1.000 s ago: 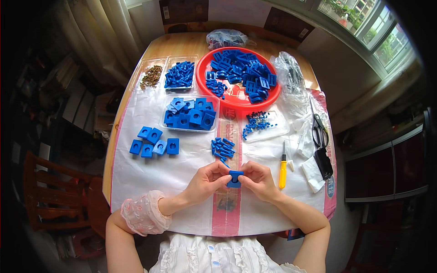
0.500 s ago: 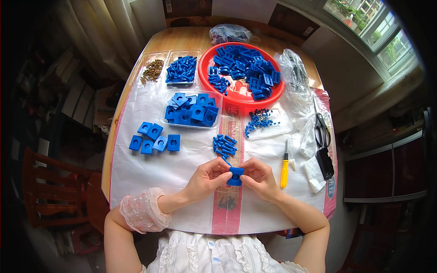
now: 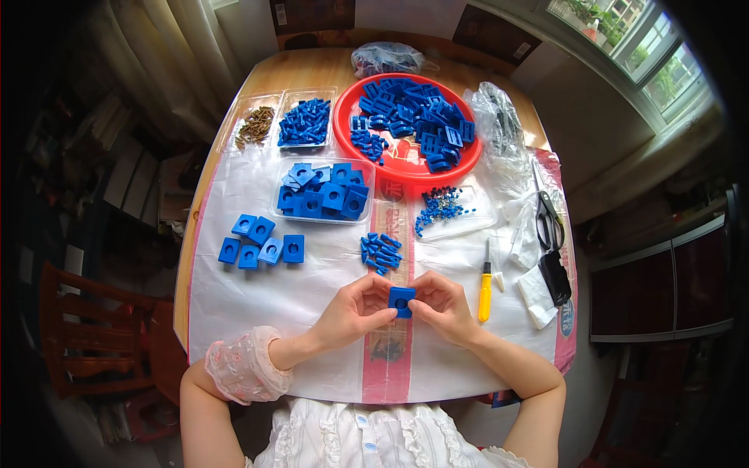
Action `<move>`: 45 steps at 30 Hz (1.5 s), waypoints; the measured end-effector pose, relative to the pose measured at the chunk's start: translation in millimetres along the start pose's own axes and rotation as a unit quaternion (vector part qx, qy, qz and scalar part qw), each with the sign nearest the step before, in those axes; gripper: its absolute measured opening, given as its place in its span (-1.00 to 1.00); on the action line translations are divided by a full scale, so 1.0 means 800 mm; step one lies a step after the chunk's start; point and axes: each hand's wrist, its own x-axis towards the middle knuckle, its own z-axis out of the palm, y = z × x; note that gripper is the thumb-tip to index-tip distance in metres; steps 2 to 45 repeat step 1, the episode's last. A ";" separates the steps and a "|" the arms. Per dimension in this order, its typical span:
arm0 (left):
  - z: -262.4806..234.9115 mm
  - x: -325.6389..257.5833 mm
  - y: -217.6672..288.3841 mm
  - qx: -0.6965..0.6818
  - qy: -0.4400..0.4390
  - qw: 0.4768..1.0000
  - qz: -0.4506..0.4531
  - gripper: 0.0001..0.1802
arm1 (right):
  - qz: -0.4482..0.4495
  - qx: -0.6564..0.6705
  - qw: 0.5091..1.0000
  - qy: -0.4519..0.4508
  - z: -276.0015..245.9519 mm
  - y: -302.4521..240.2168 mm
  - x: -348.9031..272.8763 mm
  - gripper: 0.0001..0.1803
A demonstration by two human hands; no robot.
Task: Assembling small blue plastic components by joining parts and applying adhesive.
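On the surface (image 3: 234, 312), five blue square plates (image 3: 261, 242) lie at left. Near the front edge, the left hand (image 3: 355, 308) and right hand (image 3: 443, 306) together pinch one blue square piece (image 3: 402, 301), each grip closed on it.

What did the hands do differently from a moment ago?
Little changed. Both hands, left hand and right hand, kept hold of the blue square piece; it now faces up, showing its round hole, where before it looked flatter, edge-on. The small blue pins, yellow screwdriver and red bowl stayed put.
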 end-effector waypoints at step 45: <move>0.000 0.000 -0.001 0.016 -0.003 1.000 0.009 -0.73 | -0.002 0.002 1.000 0.001 0.000 0.001 0.000 -0.77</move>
